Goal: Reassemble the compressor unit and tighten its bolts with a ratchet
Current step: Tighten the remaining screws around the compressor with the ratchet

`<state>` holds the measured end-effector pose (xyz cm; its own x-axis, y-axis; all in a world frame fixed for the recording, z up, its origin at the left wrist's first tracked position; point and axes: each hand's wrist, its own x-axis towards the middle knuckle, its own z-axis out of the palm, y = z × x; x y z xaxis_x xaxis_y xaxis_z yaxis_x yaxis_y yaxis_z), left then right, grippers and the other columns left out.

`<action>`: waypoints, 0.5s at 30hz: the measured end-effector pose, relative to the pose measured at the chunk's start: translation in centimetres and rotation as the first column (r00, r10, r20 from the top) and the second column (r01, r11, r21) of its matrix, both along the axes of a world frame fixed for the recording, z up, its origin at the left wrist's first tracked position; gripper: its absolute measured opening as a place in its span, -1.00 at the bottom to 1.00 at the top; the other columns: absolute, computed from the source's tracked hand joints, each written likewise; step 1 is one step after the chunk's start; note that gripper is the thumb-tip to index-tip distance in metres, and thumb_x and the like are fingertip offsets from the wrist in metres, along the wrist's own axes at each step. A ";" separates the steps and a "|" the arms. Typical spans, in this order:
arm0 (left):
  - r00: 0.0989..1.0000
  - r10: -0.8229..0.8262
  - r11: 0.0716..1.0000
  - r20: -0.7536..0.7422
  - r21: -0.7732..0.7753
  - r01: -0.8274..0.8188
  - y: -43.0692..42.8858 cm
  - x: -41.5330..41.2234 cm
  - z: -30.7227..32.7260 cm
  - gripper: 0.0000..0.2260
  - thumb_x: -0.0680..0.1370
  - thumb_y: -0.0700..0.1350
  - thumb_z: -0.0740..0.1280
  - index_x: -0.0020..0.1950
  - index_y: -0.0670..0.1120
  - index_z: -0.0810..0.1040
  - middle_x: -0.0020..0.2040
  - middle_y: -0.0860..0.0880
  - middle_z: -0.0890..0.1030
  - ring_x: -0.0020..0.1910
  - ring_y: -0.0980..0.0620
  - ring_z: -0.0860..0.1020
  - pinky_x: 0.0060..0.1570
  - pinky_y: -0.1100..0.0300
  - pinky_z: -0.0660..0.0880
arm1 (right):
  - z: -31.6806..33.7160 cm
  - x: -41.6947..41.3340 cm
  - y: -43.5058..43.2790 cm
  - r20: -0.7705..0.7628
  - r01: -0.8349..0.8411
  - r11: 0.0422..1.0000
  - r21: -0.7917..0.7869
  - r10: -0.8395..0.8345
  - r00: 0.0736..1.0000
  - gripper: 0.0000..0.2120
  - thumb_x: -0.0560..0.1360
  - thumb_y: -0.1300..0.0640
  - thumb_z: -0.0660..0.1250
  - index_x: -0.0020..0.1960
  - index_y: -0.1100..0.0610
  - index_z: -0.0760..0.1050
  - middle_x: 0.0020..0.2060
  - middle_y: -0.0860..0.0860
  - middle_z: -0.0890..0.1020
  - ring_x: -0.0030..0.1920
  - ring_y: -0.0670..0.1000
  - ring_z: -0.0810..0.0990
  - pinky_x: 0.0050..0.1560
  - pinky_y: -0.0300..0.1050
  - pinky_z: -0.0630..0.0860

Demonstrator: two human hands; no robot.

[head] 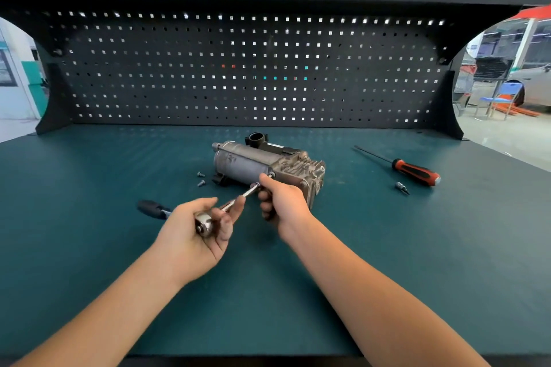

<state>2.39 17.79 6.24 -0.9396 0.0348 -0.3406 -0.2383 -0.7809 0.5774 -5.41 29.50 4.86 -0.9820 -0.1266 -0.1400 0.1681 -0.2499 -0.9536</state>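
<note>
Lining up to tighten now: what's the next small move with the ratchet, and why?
Probably seat the extension tip on the flange bolt of the compressor. The right hand pinches that tip just short of the bolt, the left hand grips the ratchet by its head, and it looks not yet engaged.

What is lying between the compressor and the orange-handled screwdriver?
Only bare green bench top lies between the compressor and the screwdriver, in the head view.

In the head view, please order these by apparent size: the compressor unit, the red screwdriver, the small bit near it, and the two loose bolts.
1. compressor unit
2. red screwdriver
3. small bit
4. farther bolt and nearer bolt: they look alike, so I leave them unranked.
</note>
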 end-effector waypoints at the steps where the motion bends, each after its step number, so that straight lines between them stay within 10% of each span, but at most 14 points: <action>1: 1.000 -0.015 0.998 -0.006 -0.059 0.014 -0.2 -0.1 0.0 -0.80 0.55 -0.23 0.14 -0.19 -0.25 0.49 -0.32 -0.18 0.64 -0.69 0.20 0.33 -0.64 0.40 0.39 | 0.0 0.0 0.0 -0.001 -0.011 1.000 0.009 0.011 1.000 -0.84 0.53 0.10 0.28 -0.05 0.20 0.51 -0.55 -0.08 0.39 -0.65 -0.15 0.27 -0.56 -0.30 0.23; 4: 0.990 -0.102 0.818 -0.096 -0.574 0.029 -0.2 -0.5 0.0 -0.79 0.54 -0.31 0.16 -0.05 -0.13 0.57 -0.30 -0.13 0.66 -0.69 0.16 0.28 -0.65 0.39 0.30 | -0.1 0.1 0.2 -0.029 -0.030 0.997 0.071 0.032 0.999 -0.79 0.54 0.06 0.26 -0.11 0.20 0.53 -0.53 -0.07 0.41 -0.65 -0.14 0.27 -0.55 -0.30 0.22; 8: 0.930 -0.299 0.183 -0.214 -0.969 -0.164 -0.8 -0.4 1.7 -0.68 0.51 -0.36 0.18 -0.11 0.00 0.62 -0.27 -0.03 0.65 -0.60 0.07 0.38 -0.57 0.31 0.33 | -0.2 0.4 0.0 -0.084 0.046 0.987 0.157 -0.033 0.996 -0.67 0.53 0.01 0.27 -0.35 0.17 0.48 -0.50 -0.03 0.46 -0.65 -0.13 0.28 -0.58 -0.34 0.21; 10: 0.910 -0.403 -0.343 -0.101 -0.905 -0.253 -0.5 0.0 2.3 -0.71 0.52 -0.27 0.16 -0.16 0.07 0.57 -0.20 0.04 0.59 -0.35 -0.04 0.53 -0.40 0.16 0.46 | -0.2 0.5 -0.3 -0.116 0.076 0.981 0.177 -0.055 0.992 -0.64 0.51 -0.02 0.30 -0.31 0.23 0.53 -0.49 -0.01 0.45 -0.61 -0.11 0.29 -0.58 -0.32 0.22; 12: 0.905 -0.421 -0.793 0.055 -0.508 -0.338 0.4 0.4 1.9 -0.78 0.53 -0.18 0.14 -0.01 0.10 0.51 -0.05 0.05 0.48 -0.11 -0.09 0.54 -0.28 0.11 0.37 | -0.2 0.6 -0.4 -0.142 0.079 0.975 0.206 -0.050 0.989 -0.63 0.49 -0.03 0.33 -0.34 0.24 0.52 -0.48 0.01 0.43 -0.56 -0.09 0.28 -0.57 -0.30 0.21; 15: 0.896 -0.443 -0.838 0.028 -0.369 -0.403 0.3 0.3 1.1 -0.66 0.53 -0.16 0.12 0.24 0.15 0.38 0.04 0.08 0.43 -0.03 -0.05 0.53 -0.24 0.16 0.33 | 0.0 0.7 -0.5 -0.097 0.046 0.990 0.135 -0.033 0.995 -0.66 0.49 0.06 0.34 -0.40 0.17 0.41 -0.52 -0.02 0.41 -0.63 -0.11 0.27 -0.60 -0.36 0.18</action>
<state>2.70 18.08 7.32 -0.9196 0.2783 0.2774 0.2088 0.9441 -0.2549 -4.74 28.98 4.83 -0.9955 -0.0732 -0.0594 0.0680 -0.1207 -0.9904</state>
